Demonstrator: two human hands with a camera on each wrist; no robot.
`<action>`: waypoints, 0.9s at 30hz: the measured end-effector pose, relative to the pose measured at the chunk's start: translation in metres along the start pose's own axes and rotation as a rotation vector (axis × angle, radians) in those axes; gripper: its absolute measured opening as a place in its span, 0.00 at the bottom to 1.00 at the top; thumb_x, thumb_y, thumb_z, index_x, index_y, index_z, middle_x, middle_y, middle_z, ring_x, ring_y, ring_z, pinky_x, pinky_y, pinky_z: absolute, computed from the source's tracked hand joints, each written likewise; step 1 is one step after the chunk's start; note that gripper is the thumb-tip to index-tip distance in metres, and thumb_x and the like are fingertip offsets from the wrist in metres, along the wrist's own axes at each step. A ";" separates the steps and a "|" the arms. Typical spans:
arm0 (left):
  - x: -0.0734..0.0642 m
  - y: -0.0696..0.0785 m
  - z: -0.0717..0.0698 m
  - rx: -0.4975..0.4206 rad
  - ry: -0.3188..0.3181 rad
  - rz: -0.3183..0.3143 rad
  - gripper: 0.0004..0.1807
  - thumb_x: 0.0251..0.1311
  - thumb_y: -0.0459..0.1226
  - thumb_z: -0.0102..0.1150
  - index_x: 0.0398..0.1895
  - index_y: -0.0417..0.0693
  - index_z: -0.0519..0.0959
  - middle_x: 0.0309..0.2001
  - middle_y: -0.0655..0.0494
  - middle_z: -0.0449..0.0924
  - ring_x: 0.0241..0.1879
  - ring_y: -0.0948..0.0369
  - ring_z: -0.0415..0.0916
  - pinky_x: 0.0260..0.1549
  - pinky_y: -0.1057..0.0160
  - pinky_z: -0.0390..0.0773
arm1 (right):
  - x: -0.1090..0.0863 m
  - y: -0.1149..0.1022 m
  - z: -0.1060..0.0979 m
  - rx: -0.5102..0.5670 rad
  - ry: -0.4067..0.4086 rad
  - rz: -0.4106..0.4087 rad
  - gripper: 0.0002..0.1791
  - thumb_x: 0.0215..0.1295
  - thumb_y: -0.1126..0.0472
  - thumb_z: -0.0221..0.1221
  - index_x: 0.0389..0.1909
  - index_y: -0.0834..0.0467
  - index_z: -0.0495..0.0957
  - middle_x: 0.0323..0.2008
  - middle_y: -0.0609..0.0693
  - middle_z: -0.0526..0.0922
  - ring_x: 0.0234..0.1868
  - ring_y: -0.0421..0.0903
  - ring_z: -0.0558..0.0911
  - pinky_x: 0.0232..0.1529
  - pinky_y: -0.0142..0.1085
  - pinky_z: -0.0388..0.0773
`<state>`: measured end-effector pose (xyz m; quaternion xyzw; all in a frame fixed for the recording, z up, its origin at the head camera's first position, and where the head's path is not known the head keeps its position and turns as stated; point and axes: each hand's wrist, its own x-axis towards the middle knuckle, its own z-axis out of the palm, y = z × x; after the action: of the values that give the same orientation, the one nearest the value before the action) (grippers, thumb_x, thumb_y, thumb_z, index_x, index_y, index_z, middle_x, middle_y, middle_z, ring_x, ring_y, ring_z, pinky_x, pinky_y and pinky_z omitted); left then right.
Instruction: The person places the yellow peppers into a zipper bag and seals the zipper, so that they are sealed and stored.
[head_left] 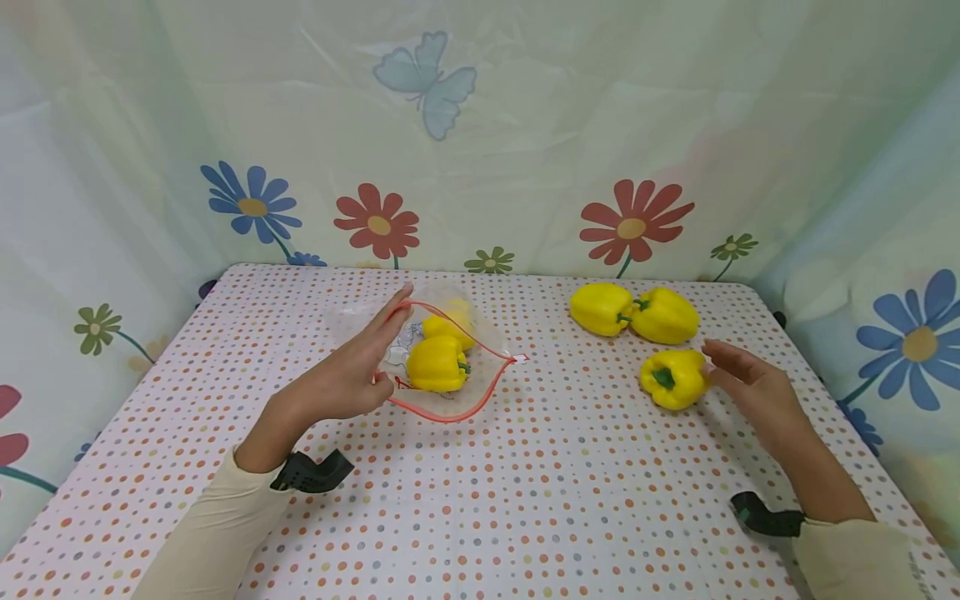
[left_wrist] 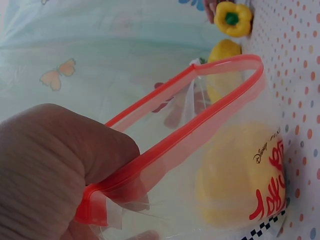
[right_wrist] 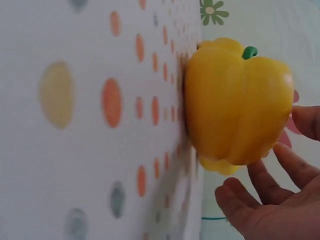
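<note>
Left hand (head_left: 341, 379) has its fingers pinching a clear bag (head_left: 447, 419) by the rim, two yellow peppers (head_left: 435, 364) inside; right hand (head_left: 757, 400), fingers half spread, is at the nearest loose pepper (head_left: 671, 379) on the worktop (head_left: 525, 500), contact unclear. A slack pinch could collapse the bag's mouth, a glancing push roll that pepper. The rear bagged pepper (head_left: 441, 330) is partly hidden.
</note>
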<state>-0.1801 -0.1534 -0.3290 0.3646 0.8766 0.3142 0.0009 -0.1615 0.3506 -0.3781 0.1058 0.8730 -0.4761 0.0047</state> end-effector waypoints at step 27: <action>0.000 0.000 -0.001 -0.015 -0.020 -0.020 0.50 0.46 0.18 0.52 0.76 0.34 0.44 0.78 0.55 0.26 0.75 0.55 0.36 0.41 0.68 0.79 | 0.011 0.015 -0.010 0.167 -0.421 -0.047 0.42 0.76 0.50 0.46 0.75 0.67 0.35 0.72 0.72 0.42 0.47 0.28 0.75 0.49 0.28 0.77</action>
<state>-0.1798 -0.1540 -0.3285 0.3588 0.8778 0.3169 0.0152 -0.1684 0.3689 -0.3856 -0.0162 0.8124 -0.5584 0.1671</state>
